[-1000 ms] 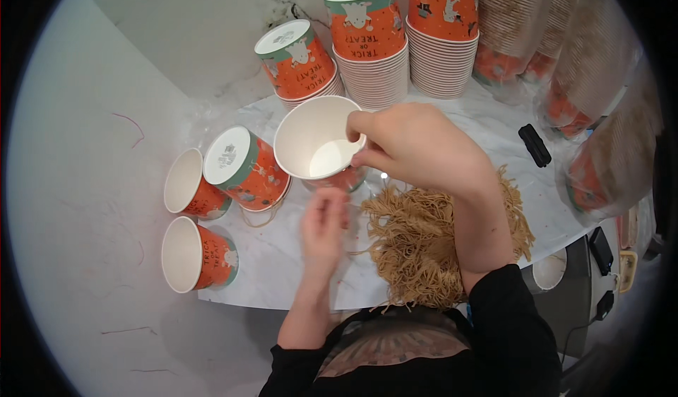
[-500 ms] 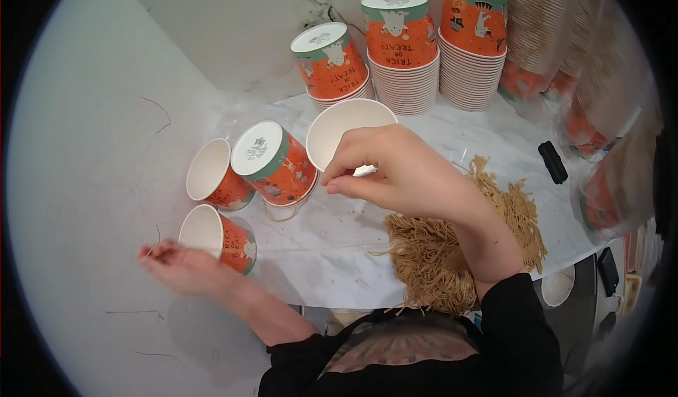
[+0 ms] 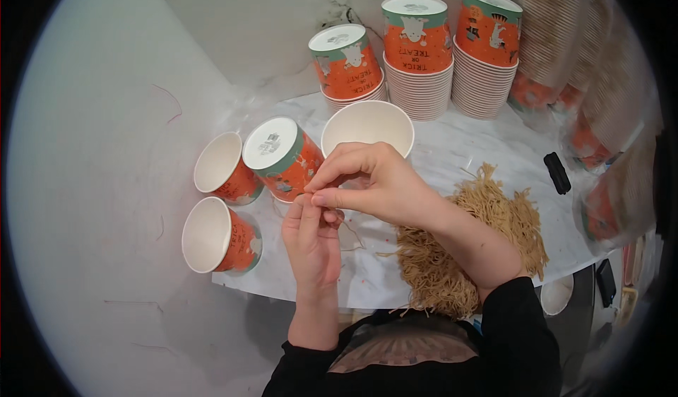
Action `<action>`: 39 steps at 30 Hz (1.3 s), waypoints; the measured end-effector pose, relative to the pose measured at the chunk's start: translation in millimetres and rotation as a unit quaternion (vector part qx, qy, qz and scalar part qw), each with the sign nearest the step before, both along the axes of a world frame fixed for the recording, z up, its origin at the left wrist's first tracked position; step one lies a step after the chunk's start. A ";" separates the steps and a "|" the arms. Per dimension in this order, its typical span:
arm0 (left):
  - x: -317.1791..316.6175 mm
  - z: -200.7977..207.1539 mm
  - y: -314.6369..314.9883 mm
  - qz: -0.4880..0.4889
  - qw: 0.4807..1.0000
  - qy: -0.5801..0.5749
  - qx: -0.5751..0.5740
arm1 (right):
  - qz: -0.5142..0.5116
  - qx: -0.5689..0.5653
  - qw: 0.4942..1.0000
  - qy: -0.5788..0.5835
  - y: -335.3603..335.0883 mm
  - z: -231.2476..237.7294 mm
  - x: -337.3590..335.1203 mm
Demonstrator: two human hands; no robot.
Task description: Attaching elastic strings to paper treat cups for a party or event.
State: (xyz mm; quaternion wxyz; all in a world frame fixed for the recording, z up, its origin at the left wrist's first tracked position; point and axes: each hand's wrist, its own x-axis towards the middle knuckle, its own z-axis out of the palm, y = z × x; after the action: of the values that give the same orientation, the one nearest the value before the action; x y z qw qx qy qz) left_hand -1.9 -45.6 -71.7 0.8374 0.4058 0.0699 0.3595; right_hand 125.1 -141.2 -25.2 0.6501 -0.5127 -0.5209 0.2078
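My left hand (image 3: 311, 245) and my right hand (image 3: 374, 185) meet at the fingertips, in front of an upside-down orange paper tub (image 3: 293, 171). The left is closed in a pinch, and a thin string (image 3: 359, 238) curves out beside its fingers over the table. My right thumb and forefinger are pinched against the left fingertips; whatever is between them is too small to make out. Behind my right hand an open white-lined tub (image 3: 367, 125) stands mouth up, partly hidden. Under my right forearm lies a heap of tan strings (image 3: 445, 256).
Two tubs, an upper one (image 3: 217, 162) and a lower one (image 3: 207, 234), tilt leftward at the left. Upside-down tub stacks (image 3: 420, 90) line the back wall. Plastic-wrapped stacks (image 3: 547, 37) crowd the right. A black object (image 3: 556, 173) lies near them. Loose threads (image 3: 134, 302) mark the white surface at left.
My left hand has come in from the far left beside the tilted tubs and met my right hand. The right hand stays pinched near the upside-down tub. The view has shifted slightly.
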 end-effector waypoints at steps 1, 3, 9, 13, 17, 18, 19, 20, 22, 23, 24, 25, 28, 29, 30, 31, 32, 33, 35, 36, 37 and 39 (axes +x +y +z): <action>-0.1 -0.8 0.5 -0.007 1.000 -0.005 -0.004 | 0.005 0.011 1.000 0.008 1.8 -0.7 -0.6; -1.4 2.8 0.3 -0.014 1.000 -0.010 -0.007 | 0.041 -0.003 0.996 0.078 2.2 2.3 -0.4; -4.8 2.5 5.6 0.091 0.990 -0.028 0.104 | 0.028 -0.028 0.998 0.045 -9.5 16.3 0.7; -17.2 1.6 17.4 -0.002 0.990 0.040 0.132 | 0.009 -0.067 0.994 -0.089 -18.3 24.2 -7.6; -23.5 -5.0 24.4 -0.035 0.981 0.048 0.187 | 0.008 -0.082 0.989 -0.126 -20.8 24.3 -10.3; -24.0 -1.2 21.9 -0.028 0.979 0.049 0.196 | 0.008 -0.096 0.986 -0.133 -21.0 24.5 -10.4; -24.5 1.5 20.3 -0.021 0.977 0.049 0.206 | 0.008 -0.096 0.986 -0.133 -20.8 24.2 -10.9; -25.3 1.3 20.4 -0.020 0.977 0.049 0.206 | 0.010 -0.082 0.988 -0.128 -20.2 23.4 -11.4; -27.0 0.4 20.5 0.019 0.971 0.041 0.234 | 0.012 -0.069 0.990 -0.123 -17.9 20.5 -11.0; -27.2 0.9 19.4 0.019 0.971 0.041 0.233 | 0.018 -0.064 0.991 -0.114 -16.1 18.2 -10.0; -27.3 2.1 17.2 0.049 0.966 0.066 0.246 | 0.024 -0.059 0.992 -0.105 -14.8 17.2 -9.5; -26.7 1.9 15.2 0.079 0.959 0.092 0.257 | 0.024 -0.060 0.992 -0.105 -14.9 19.3 -10.5; -20.0 0.0 10.6 0.135 0.944 0.096 0.285 | 0.064 -0.140 0.988 0.010 -11.9 19.8 -12.8; -17.7 -0.4 9.6 0.133 0.945 0.095 0.285 | 0.058 -0.113 0.992 0.014 -7.5 8.6 -11.2; -15.4 -1.0 8.8 0.150 0.942 0.090 0.288 | 0.051 -0.087 0.995 0.018 -6.1 2.7 -10.0; -15.7 -1.6 9.8 0.171 0.937 0.086 0.292 | 0.054 -0.086 0.995 0.018 -6.2 4.8 -10.5; -16.1 -2.4 10.8 0.172 0.937 0.087 0.293 | 0.038 -0.093 0.995 -0.015 -7.6 8.9 -11.0; -16.2 -3.3 11.8 0.172 0.938 0.083 0.290 | 0.022 -0.099 0.994 -0.047 -8.2 11.2 -11.4; -15.2 -5.7 13.2 0.170 0.939 0.077 0.288 | -0.016 -0.066 0.993 -0.101 -4.9 3.9 -9.5; -14.7 -6.6 14.3 0.170 0.943 0.077 0.276 | -0.054 -0.032 0.986 -0.153 -3.9 1.4 -8.7; -14.1 -3.8 14.0 0.171 0.946 0.078 0.263 | -0.054 -0.032 0.986 -0.153 -4.1 2.4 -8.7; -12.3 7.0 5.4 0.151 0.964 0.063 0.208 | -0.082 -0.033 0.981 -0.173 -6.2 7.4 -8.6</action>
State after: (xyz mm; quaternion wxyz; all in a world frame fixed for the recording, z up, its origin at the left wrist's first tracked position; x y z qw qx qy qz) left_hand -14.2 -40.2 -64.7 0.6644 0.5775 0.1069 0.4622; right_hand 116.5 -147.4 -17.8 0.5480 -0.6031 -0.5742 0.0791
